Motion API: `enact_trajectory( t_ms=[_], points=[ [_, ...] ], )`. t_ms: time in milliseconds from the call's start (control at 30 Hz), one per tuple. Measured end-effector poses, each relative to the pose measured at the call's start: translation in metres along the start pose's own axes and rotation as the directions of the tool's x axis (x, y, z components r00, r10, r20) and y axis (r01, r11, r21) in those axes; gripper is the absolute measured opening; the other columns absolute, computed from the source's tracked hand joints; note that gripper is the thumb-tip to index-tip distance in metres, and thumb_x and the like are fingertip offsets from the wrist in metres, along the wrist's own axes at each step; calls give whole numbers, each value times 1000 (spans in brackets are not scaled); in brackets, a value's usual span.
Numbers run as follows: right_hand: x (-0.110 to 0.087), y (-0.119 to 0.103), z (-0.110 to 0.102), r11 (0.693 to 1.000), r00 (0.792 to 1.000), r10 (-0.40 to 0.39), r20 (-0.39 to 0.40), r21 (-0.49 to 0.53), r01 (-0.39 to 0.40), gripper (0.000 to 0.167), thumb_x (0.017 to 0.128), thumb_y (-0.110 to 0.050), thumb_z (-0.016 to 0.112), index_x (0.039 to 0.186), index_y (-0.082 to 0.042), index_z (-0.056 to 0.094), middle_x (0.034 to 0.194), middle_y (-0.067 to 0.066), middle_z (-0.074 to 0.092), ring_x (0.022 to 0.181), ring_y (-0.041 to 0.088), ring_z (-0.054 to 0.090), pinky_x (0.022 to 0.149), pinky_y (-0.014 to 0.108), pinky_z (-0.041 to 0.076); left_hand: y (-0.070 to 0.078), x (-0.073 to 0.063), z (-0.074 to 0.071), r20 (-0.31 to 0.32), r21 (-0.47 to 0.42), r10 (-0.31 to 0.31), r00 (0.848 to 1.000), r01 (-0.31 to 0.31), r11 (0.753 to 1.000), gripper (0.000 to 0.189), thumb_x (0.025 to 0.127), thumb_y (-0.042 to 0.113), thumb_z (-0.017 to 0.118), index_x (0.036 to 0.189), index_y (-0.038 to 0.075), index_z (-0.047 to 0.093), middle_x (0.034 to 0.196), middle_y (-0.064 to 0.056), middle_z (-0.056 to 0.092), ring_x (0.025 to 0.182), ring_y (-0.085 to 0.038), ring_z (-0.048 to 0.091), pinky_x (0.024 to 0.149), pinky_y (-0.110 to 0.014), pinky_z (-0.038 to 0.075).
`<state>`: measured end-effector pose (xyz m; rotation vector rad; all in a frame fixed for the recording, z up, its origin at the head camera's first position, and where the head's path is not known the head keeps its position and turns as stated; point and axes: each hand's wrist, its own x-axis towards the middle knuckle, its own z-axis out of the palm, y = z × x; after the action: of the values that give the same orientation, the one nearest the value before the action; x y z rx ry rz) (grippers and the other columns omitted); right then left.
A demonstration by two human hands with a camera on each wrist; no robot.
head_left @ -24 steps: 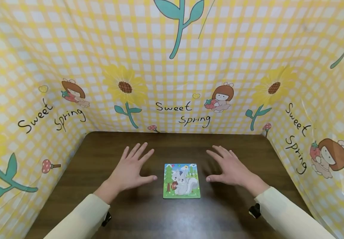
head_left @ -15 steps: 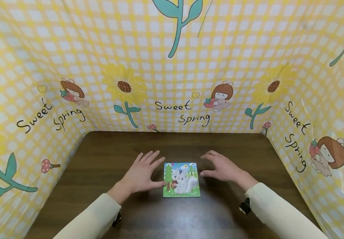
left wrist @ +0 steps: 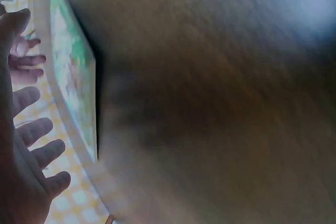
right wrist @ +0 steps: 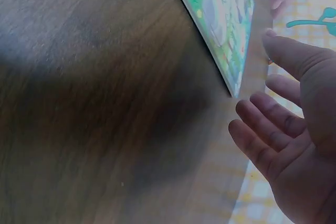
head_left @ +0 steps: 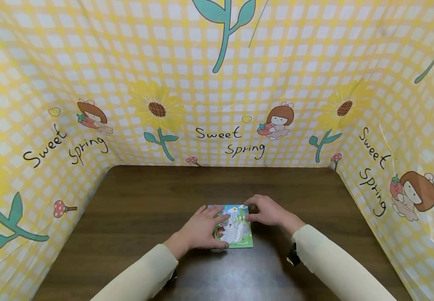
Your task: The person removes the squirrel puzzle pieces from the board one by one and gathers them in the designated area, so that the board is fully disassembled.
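Note:
A flat, square picture board point(head_left: 235, 234) lies on the table, printed with a grey-and-white squirrel, trees and grass. Its left part is hidden in the head view by my left hand point(head_left: 203, 230), whose spread fingers hover over or rest on it; contact is unclear there. The left wrist view has the fingers point(left wrist: 48, 153) loosely bent and apart beside the board point(left wrist: 73, 72). Near the board's upper right corner is my right hand point(head_left: 271, 211), thumb and fingers apart. In the right wrist view this hand point(right wrist: 304, 129) holds nothing, fingers slightly bent beside the board point(right wrist: 223, 19).
The board lies on a dark brown wooden table point(head_left: 156, 188). A yellow-and-white checked cloth point(head_left: 217, 96) with sunflowers and lettering rises along the back and both sides. A black wrist strap point(head_left: 293, 255) shows at my right sleeve.
Both hands have moved inward to the board, the left to the right over its left part, the right leftward to its upper right corner. The board stays in place.

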<state>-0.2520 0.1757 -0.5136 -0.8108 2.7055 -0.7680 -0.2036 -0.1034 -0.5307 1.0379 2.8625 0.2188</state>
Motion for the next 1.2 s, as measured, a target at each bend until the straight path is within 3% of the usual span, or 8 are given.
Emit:
enact_trajectory(
  t_ms=[400, 700, 967, 1200],
  points=[
    [15, 4, 11, 1000, 999, 23, 30, -6, -23, 42, 91, -28, 80, 127, -8, 70, 119, 8, 69, 103, 21, 67, 88, 42, 56, 13, 17, 15, 61, 2, 16, 998, -16, 1000, 89, 84, 82, 57, 156, 31, 46, 163, -5, 39, 151, -30, 37, 121, -59, 29],
    [17, 3, 9, 1000, 999, 22, 35, -13, -21, 40, 89, -25, 83, 122, -6, 72, 113, 8, 71, 97, 20, 67, 86, 41, 56, 16, 18, 17, 79, 65, 51, 996, -57, 996, 75, 89, 75, 56, 154, 37, 48, 163, -10, 39, 150, -36, 38, 119, -48, 37],
    [26, 0, 14, 998, 999, 28, 39, -63, -26, 40, 87, -26, 84, 120, -7, 74, 107, 5, 72, 92, 15, 66, 82, 36, 56, 13, 12, 22, 66, 62, 79, 995, -83, 995, 73, 93, 72, 53, 156, 35, 47, 165, -12, 37, 150, -38, 37, 119, -49, 36],
    [32, -5, 16, 998, 998, 46, 41, -55, -44, 41, 84, -24, 87, 118, -6, 73, 105, 6, 72, 97, 20, 67, 88, 42, 56, 14, 12, 25, 72, 62, 68, 995, -73, 995, 73, 95, 73, 51, 157, 35, 43, 167, -11, 33, 152, -37, 34, 120, -50, 34]
  ],
)
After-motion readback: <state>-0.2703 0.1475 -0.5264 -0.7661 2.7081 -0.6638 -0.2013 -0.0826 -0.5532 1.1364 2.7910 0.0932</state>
